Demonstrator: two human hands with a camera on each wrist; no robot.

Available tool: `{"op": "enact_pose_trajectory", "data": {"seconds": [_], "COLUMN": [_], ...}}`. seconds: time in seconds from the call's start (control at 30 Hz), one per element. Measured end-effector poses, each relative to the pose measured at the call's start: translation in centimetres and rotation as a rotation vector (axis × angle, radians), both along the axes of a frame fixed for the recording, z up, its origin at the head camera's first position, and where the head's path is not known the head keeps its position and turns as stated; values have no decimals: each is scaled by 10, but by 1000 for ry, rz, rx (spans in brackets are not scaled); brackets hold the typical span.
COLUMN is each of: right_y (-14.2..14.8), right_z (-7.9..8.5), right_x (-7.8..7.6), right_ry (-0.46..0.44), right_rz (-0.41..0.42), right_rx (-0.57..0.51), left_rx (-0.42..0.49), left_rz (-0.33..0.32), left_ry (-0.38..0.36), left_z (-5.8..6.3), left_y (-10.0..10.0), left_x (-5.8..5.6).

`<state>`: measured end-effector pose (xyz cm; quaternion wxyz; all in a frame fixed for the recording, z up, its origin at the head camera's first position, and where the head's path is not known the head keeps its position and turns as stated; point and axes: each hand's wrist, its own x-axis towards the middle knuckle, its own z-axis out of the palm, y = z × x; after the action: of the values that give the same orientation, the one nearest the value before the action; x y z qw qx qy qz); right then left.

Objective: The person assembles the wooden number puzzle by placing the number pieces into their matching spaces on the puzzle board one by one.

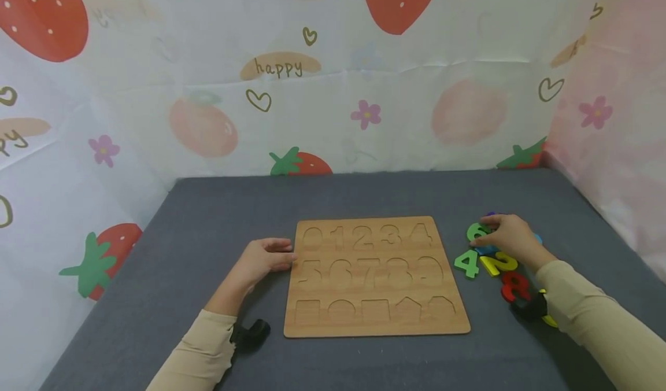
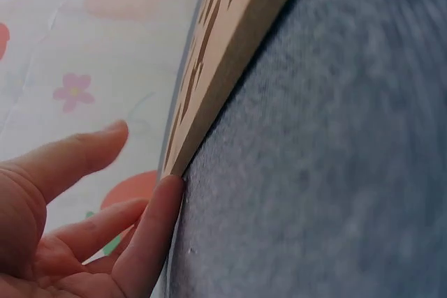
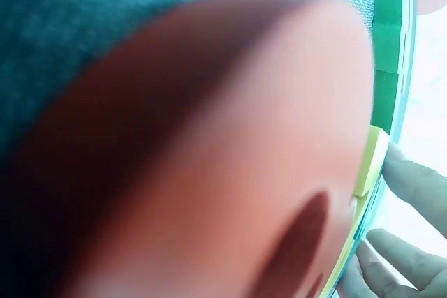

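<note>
A wooden number board (image 1: 364, 281) with cut-out digit and shape outlines lies flat on the table. My left hand (image 1: 262, 261) is at its left edge, fingers extended; in the left wrist view a fingertip (image 2: 167, 190) touches the board's corner. Over the loose number pieces on the right is my right hand (image 1: 512, 239), its thumb and index finger spread around a green rounded digit (image 1: 474, 231). Close by lie a green 4 (image 1: 467, 263), a yellow 2 (image 1: 506, 261) and a red 8 (image 1: 515, 287). The hand partly hides blue and purple pieces.
A dark grey cloth (image 1: 234, 200) covers the table. Behind it hangs a white curtain (image 1: 395, 96) printed with strawberries. A yellow piece (image 1: 549, 320) is partly hidden by the right wrist's black strap mount (image 1: 532, 306). A blurred red piece (image 3: 279, 137) fills much of the right wrist view.
</note>
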<state>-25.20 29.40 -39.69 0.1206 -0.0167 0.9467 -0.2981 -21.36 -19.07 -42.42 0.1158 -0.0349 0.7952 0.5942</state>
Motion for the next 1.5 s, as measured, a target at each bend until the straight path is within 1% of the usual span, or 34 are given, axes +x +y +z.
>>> {"op": "enact_pose_trajectory", "data": {"seconds": [0.07, 0.13, 0.3, 0.37, 0.6, 0.77, 0.93, 1.03, 1.17, 1.43, 1.5], "right_y": [0, 0, -1, -1, -12, -26, -44, -57, -73, -97, -103], "right_z": [0, 0, 0, 0, 4, 8, 10, 11, 12, 11, 11], "right_x": [-1, -2, -2, -2, -2, 2, 4, 6, 8, 11, 12], "right_ry": [-3, 0, 3, 3, 60, 94, 126, 130, 110, 98, 93], "right_rz": [1, 10, 22, 17, 9, 40, 79, 104, 130, 165, 175], "right_rx": [10, 24, 54, 53, 46, 32, 9, -22, -75, -125, -135], "left_rx": [0, -20, -130, -156, -170, -186, -198, -203, -201, -201, -198], "left_rz": [6, 4, 3, -2, -36, -50, -45, -39, -28, -37, -29], "left_ry": [-5, -5, 16, 28, 50, 63, 67, 59, 50, 49, 43], "left_z": [-1, -1, -1, -1, 0, -1, 0, 0, -1, -1, -1], "left_y": [0, 1, 1, 2, 3, 2, 2, 2, 1, 2, 2], "left_x": [0, 0, 1, 1, 2, 1, 0, 0, 1, 4, 4]}}
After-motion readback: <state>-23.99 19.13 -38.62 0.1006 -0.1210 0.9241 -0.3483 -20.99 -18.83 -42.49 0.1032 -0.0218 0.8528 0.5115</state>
